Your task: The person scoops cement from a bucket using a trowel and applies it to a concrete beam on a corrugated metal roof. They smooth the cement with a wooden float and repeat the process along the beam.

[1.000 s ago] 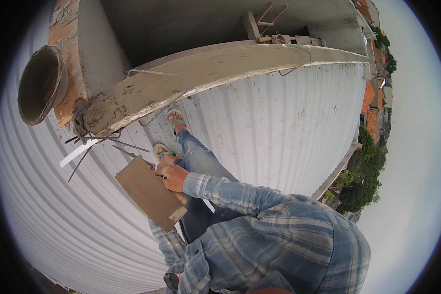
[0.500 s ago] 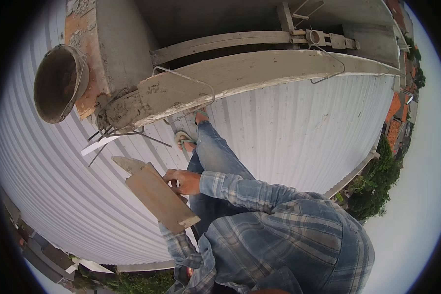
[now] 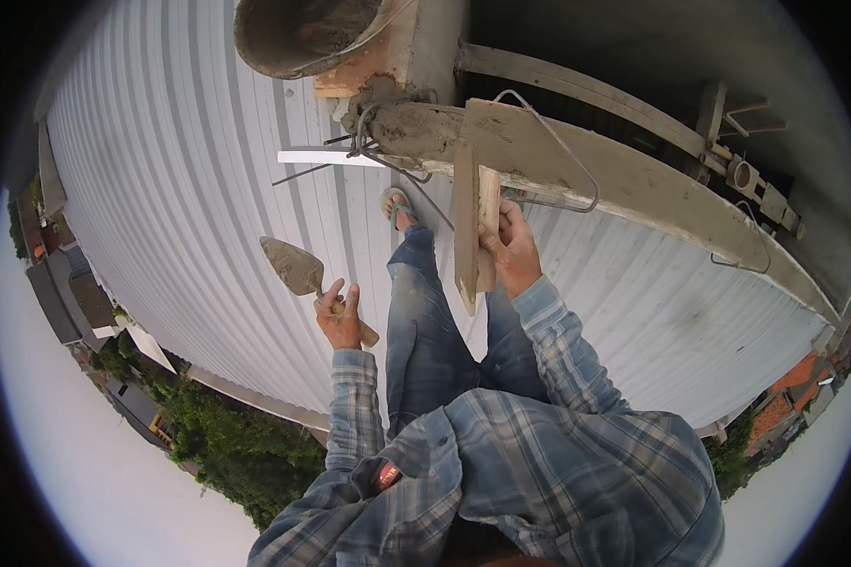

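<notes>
My left hand [image 3: 340,319] is closed round the wooden handle of a pointed trowel [image 3: 295,268], its blade coated with grey mortar and turned away to the upper left. In my right hand [image 3: 512,250] is a wooden plastering float [image 3: 467,227], stood on edge and gripped by its back handle. The float's far end overlaps the near side of a mortar-covered ledge [image 3: 624,165]; whether the two touch I cannot tell. Lumpy wet mortar [image 3: 388,118] sits at the ledge's left end. A bent metal rod clamp [image 3: 577,170] hooks over the ledge just beyond my right hand.
A mortar-stained bucket [image 3: 312,38] stands at the upper left by the ledge's end. Thin rods and a white strip [image 3: 326,157] jut out below that corner. Ribbed metal roofing [image 3: 189,180] lies under my feet, with trees [image 3: 246,435] beyond its edge. A wooden beam [image 3: 586,90] runs behind the ledge.
The float has gone from lying flat in front of me to standing on edge at the ledge. My left hand and the trowel have come out from behind it. My view has turned.
</notes>
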{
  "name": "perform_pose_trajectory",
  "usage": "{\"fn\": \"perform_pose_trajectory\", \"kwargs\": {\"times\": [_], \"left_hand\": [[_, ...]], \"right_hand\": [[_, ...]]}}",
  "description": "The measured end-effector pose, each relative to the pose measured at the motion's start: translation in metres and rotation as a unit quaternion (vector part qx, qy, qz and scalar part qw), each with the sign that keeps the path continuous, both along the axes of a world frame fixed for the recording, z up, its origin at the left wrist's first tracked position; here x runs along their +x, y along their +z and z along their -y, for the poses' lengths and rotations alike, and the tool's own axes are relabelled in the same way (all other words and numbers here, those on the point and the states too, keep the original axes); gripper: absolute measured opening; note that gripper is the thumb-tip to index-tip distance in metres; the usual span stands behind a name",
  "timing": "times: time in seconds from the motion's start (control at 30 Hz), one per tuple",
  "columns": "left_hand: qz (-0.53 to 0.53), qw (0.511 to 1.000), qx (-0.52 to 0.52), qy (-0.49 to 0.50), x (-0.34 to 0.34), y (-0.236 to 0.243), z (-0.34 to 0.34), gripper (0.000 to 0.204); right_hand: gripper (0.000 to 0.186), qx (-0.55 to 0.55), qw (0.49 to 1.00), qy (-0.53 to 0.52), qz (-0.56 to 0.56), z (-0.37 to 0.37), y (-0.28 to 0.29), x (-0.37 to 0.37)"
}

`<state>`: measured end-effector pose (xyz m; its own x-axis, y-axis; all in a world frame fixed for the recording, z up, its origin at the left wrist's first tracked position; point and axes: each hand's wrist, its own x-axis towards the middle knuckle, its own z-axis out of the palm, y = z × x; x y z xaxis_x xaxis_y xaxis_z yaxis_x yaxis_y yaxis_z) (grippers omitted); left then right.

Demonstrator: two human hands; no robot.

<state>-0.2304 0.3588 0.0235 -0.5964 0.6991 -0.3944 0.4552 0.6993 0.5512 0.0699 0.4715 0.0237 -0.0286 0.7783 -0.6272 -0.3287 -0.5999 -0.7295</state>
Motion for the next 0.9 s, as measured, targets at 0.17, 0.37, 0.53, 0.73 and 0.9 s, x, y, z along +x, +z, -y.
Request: {"fn": "perform_pose_trajectory", "kwargs": {"times": [0.17, 0.37, 0.53, 0.73, 0.9], "left_hand": [[-0.114, 0.989, -0.082, 0.038, -0.131, -0.022, 0.057, 0.035], [-0.140, 0.970, -0.189, -0.057, -0.223, -0.036, 0.082, 0.032], [-0.106, 0.961, -0.238, -0.089, -0.256, -0.037, 0.103, 0.030], [-0.065, 0.970, -0.212, -0.099, -0.255, -0.056, 0.127, 0.028], [-0.054, 0.958, -0.253, -0.125, -0.239, -0.047, 0.110, 0.027]], "right_hand": [[0.054, 0.012, 0.900, -0.001, 0.436, -0.042, -0.050, 0.005], [0.051, 0.055, 0.782, -0.011, 0.621, -0.072, -0.116, -0.033], [0.047, 0.100, 0.805, 0.052, 0.583, -0.068, -0.105, -0.092], [0.046, 0.118, 0.775, 0.076, 0.616, -0.076, -0.107, -0.095], [0.045, 0.079, 0.724, 0.097, 0.679, -0.081, -0.117, -0.094]]}}
